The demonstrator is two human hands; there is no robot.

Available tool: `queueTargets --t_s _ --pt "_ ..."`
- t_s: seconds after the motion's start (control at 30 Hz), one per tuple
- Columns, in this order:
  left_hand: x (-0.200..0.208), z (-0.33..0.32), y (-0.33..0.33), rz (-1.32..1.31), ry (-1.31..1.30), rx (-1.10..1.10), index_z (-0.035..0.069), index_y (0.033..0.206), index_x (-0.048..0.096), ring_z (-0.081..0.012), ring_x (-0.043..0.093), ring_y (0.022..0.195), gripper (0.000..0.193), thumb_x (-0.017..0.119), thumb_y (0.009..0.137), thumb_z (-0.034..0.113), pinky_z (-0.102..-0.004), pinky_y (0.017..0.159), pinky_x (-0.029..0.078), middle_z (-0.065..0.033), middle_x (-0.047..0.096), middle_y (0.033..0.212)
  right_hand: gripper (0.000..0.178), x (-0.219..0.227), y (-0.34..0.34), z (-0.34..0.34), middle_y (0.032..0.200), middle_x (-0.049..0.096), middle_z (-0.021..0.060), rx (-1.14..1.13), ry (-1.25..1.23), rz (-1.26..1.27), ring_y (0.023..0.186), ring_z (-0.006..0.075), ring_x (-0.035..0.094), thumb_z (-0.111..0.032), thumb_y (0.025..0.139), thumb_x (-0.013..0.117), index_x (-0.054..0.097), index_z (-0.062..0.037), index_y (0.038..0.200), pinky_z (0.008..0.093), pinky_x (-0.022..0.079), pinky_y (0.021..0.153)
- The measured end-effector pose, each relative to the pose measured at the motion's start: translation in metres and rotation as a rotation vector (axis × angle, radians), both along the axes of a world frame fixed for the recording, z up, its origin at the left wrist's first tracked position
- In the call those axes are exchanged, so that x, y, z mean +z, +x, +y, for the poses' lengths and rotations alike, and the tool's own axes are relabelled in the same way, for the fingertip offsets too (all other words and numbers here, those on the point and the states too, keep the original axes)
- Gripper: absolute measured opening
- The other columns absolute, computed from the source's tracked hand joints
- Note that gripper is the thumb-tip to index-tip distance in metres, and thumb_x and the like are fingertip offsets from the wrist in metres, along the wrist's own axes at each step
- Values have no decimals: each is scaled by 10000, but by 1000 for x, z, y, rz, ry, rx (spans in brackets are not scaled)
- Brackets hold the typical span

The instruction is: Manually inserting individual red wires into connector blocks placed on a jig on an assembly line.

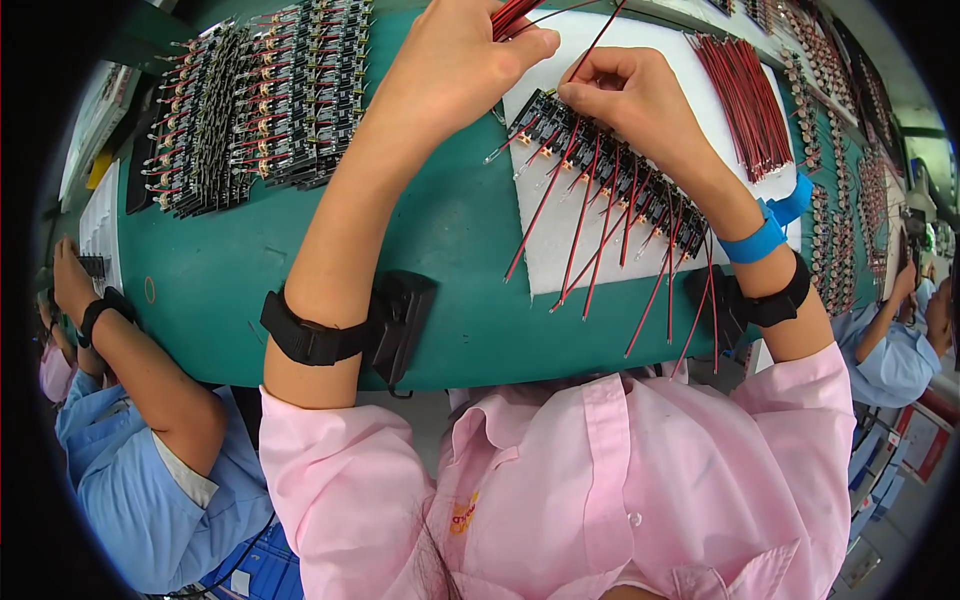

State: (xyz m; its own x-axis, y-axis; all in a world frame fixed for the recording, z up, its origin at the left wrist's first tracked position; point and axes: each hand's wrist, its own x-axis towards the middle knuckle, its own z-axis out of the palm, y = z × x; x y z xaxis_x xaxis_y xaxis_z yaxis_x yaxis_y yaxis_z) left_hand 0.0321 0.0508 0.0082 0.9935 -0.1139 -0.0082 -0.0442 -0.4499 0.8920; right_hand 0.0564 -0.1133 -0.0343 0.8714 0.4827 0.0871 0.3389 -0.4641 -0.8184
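Red-and-black wires (513, 18) look light and springy, best pinched near the tip; left hand (462, 62) clutches several, right hand (640, 105) seemingly pinches one strand (606, 31)

Own hands (470, 55) x2, wire bdls (742, 105) x2, wht sheet (545, 260) x1, blu wristbd (757, 238) x1.
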Motion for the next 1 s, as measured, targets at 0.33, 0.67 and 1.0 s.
queueTargets --t_s 0.33,0.67,1.0 --pt "0 -1 1 5 -8 8 -47 603 495 -68 362 461 263 534 732 179 -256 414 297 -1 382 459 136 -1 -1 0 547 476 -27 -20 -9 -16 503 24 398 -112 691 570 554 20 661 174 302 438" --pt "2 -2 0 17 -9 37 -57 626 514 -72 383 466 252 537 728 172 -249 419 310 -8 405 464 125 0 -1 1 558 481 -22 -39 -39 -24 519 25 407 -101 692 565 548 20 664 171 320 463" --pt "1 -1 0 5 -40 22 -66 637 519 -73 385 467 246 540 726 162 -250 419 311 -11 410 467 114 1 -1 1 566 478 -25 -14 -42 -32 521 24 406 -90 691 562 542 18 660 169 322 465"
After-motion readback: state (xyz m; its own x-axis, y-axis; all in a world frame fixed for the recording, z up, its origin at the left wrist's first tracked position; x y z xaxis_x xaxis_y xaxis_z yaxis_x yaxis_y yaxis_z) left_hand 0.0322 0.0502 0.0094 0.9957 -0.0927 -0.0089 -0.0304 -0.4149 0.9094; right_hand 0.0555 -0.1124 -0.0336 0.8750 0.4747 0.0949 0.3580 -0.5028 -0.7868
